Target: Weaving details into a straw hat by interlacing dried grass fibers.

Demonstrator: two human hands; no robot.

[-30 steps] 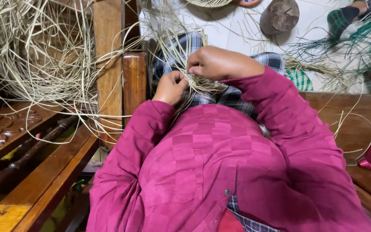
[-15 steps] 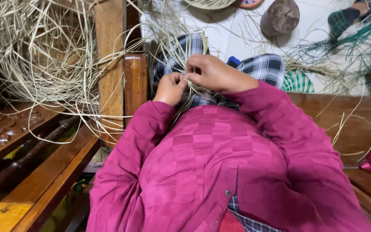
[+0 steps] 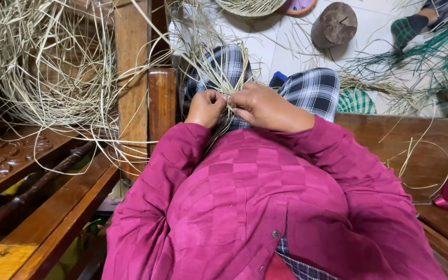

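My left hand (image 3: 206, 107) and my right hand (image 3: 265, 108) meet over my lap, both pinching a bunch of pale straw strands (image 3: 223, 67) that fan upward and away from my fingers. The strands lie across my checked trousers (image 3: 312, 89). My magenta checked sleeves (image 3: 245, 197) fill the lower half of the view. What the fingers hold underneath is hidden by the hands.
A big tangle of loose pale straw (image 3: 53, 67) hangs at the left over a wooden bench arm (image 3: 161, 98). A wooden seat (image 3: 426, 150) extends right. On the white floor lie a round wooden block (image 3: 334, 23), green strands (image 3: 442, 52) and a green woven piece (image 3: 356, 101).
My hands have slid down and closer together on the strands, and my view has shifted a little so the knees show more.
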